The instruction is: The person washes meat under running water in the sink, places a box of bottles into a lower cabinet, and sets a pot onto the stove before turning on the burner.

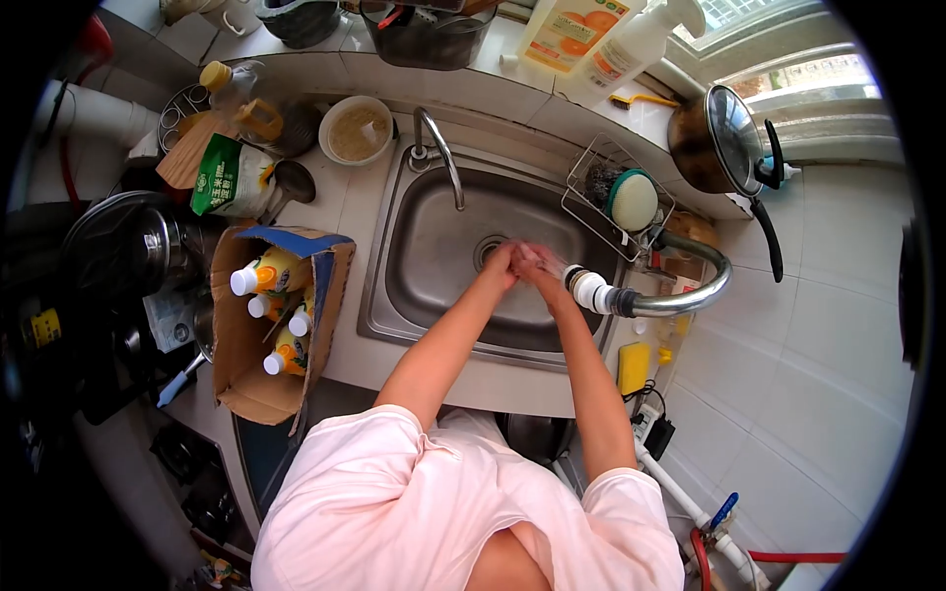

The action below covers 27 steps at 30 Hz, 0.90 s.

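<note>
Both of my hands meet over the steel sink [424, 286], near its drain [487, 250]. My left hand [504, 262] touches my right hand [535, 262], and the fingers of both are pressed together and blurred. Whether anything small lies between them cannot be made out. Just right of my right hand is the white nozzle [589, 292] of a curved metal faucet [709, 291], with what looks like water between nozzle and hand. A second, thin faucet [448, 163] stands at the sink's back edge.
Left of the sink stands a cardboard box [328, 286] of bottles, behind it a white bowl [357, 130]. A wire rack [589, 204] with a round sponge [634, 202] hangs at the right. A yellow sponge [634, 368] and a lidded pot [702, 148] are further right.
</note>
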Available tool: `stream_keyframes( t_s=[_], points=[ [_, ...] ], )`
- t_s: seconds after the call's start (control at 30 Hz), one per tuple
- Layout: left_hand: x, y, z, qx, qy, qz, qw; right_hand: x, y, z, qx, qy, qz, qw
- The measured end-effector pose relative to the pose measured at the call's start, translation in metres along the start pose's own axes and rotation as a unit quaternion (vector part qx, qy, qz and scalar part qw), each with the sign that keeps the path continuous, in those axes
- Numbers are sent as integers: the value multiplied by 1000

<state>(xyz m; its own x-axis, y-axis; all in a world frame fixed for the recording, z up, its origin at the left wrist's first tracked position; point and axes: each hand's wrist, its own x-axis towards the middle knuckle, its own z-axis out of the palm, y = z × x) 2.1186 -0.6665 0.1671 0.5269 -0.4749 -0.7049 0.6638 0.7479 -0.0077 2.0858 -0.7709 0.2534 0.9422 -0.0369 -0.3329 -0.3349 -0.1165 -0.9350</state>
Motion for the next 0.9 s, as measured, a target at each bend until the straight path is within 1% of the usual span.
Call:
stream_keyframes(
  t_s=[0.03,0.13,0.17,0.23,0.27,0.33,0.37,0.43,0.47,0.5,0.53,0.57,0.6,0.63,0.67,0.7,0.73,0.83,0.9],
  points=[
    [5,-4,1,9,-1,25,1000,-1,-2,-9,50,10,32,998],
    [-25,-10,45,11,-14,31,999,7,16,-25,141,192,40,970],
    [-26,-13,50,-23,-6,17,1000,4,9,-20,198,224,69,952],
    [-30,-18,56,-91,12,-9,996,0,22,-10,187,217,74,955],
    [-32,-19,55,-61,34,32,997,-3,23,-4,182,213,77,957],
    [-35,-21,50,1,79,113,990,-11,26,8,149,172,45,973],
    [-44,-20,51,46,103,138,984,-13,25,12,132,151,28,979],
    [-63,-14,57,136,151,190,960,-4,46,3,181,177,53,966],
    [-64,-16,52,143,149,181,962,-1,43,3,206,190,65,958],
    [-64,-19,47,150,147,171,963,-8,29,5,244,126,58,960],
    [-65,-22,41,157,145,160,964,-3,39,5,361,3,62,931],
    [-67,-21,40,181,152,164,958,6,61,0,466,-121,64,874],
    [-69,-20,41,203,157,167,952,3,35,13,450,-30,141,881],
    [-71,-19,41,225,162,171,945,-1,8,26,433,62,216,873],
    [-72,-21,36,383,179,277,863,1,9,38,427,99,208,875],
    [-74,-22,28,524,189,372,742,4,13,48,421,135,200,875],
    [-76,-22,20,644,191,449,589,8,15,54,414,170,191,873],
    [-108,-12,28,624,216,463,591,29,52,46,394,107,174,896],
    [-111,-3,23,577,201,496,616,33,19,46,346,112,228,903]
  ],
)
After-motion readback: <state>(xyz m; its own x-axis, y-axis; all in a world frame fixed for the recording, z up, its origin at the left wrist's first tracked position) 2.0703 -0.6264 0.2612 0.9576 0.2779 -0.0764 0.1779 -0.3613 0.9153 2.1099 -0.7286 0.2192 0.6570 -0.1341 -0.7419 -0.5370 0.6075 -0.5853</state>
